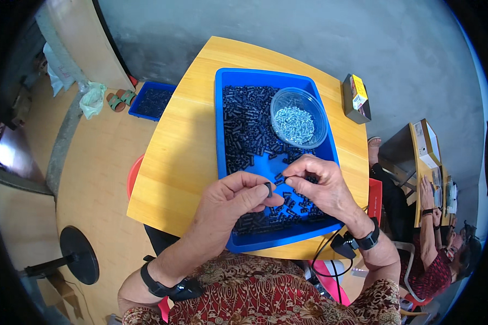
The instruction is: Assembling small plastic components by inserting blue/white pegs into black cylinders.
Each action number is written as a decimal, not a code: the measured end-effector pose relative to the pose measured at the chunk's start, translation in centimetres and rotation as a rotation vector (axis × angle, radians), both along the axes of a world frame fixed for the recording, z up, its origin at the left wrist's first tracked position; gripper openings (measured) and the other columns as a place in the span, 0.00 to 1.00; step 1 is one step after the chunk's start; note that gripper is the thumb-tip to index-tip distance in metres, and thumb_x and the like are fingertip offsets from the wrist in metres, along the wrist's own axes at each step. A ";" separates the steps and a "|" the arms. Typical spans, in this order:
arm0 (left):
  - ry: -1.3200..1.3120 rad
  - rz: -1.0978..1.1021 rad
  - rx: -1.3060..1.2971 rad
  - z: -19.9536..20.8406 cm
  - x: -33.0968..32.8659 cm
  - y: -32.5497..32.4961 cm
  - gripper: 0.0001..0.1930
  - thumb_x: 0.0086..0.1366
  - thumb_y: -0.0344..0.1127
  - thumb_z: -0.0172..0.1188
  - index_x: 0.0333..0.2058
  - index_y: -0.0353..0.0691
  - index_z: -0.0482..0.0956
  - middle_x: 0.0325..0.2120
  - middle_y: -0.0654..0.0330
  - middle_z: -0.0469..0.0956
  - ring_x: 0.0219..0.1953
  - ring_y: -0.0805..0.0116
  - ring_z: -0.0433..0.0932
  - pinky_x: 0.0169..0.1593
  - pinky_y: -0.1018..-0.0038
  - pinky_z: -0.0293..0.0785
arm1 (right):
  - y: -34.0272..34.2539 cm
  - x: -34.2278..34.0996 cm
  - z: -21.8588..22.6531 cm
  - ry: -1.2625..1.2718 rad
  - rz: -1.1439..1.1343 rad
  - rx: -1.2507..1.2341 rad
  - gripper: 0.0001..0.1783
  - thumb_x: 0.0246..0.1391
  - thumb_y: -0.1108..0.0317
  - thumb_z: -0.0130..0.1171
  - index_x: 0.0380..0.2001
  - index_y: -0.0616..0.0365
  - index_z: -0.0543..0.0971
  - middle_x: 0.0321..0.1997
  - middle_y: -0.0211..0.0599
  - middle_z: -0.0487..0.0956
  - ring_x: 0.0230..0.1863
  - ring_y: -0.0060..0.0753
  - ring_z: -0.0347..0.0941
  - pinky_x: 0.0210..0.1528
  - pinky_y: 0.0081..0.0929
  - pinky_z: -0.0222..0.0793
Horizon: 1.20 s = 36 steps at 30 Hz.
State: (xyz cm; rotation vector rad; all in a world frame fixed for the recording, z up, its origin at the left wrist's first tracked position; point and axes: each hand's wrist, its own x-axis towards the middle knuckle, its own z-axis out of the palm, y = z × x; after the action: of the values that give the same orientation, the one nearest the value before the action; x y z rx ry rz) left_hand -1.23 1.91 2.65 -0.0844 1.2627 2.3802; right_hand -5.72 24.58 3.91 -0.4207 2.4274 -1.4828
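Over a blue plastic tray (pixel 220 124) my left hand (pixel 230 200) pinches a small black plastic piece (pixel 268 188) between thumb and fingers. Just to its right, fingertips together, my right hand (pixel 325 187) is closed; what lies in its pinch is too small to make out. Many short black plastic pieces (pixel 244 116) fill the tray's left side, and more lie under and in front of my hands. In the tray's far right part sits a round clear tub (pixel 276 127) holding many small silvery metal pieces (pixel 294 124), possibly screws.
The tray stands on a yellow wooden table (pixel 173 146). A dark box (pixel 358 111) with a yellow packet is at its far right edge. Another blue tray (pixel 153 100) is on the floor at left. A co-worker (pixel 428 254) sits at a desk on the right.
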 end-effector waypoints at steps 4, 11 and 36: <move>-0.054 -0.014 0.037 0.4 -0.1 -0.2 0.09 0.70 0.36 0.59 0.43 0.39 0.80 0.37 0.57 0.84 0.42 0.73 0.83 0.46 0.79 0.76 | -0.1 -1.1 -1.3 0.178 0.147 0.131 0.06 0.52 0.78 0.64 0.34 0.61 0.80 0.32 0.38 0.79 0.34 0.34 0.75 0.39 0.32 0.71; 0.064 0.037 -0.077 0.3 -0.2 0.6 0.07 0.69 0.30 0.58 0.43 0.36 0.80 0.36 0.55 0.84 0.40 0.72 0.83 0.46 0.79 0.76 | -0.4 -1.3 -2.7 0.395 0.362 0.361 0.03 0.52 0.76 0.61 0.32 0.61 0.78 0.29 0.42 0.76 0.37 0.50 0.75 0.46 0.41 0.69; 0.344 0.130 -0.466 -0.7 -0.4 1.7 0.04 0.64 0.27 0.63 0.37 0.34 0.80 0.28 0.63 0.81 0.31 0.79 0.78 0.38 0.79 0.74 | 2.1 -12.2 -1.1 0.398 0.363 0.724 0.10 0.47 0.74 0.64 0.35 0.62 0.77 0.35 0.45 0.77 0.39 0.52 0.76 0.43 0.42 0.74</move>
State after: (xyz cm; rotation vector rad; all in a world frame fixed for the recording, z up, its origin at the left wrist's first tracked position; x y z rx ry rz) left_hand -1.59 3.59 1.96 0.1107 2.0141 2.2172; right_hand -17.88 26.66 2.83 -0.9740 2.7559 -0.3439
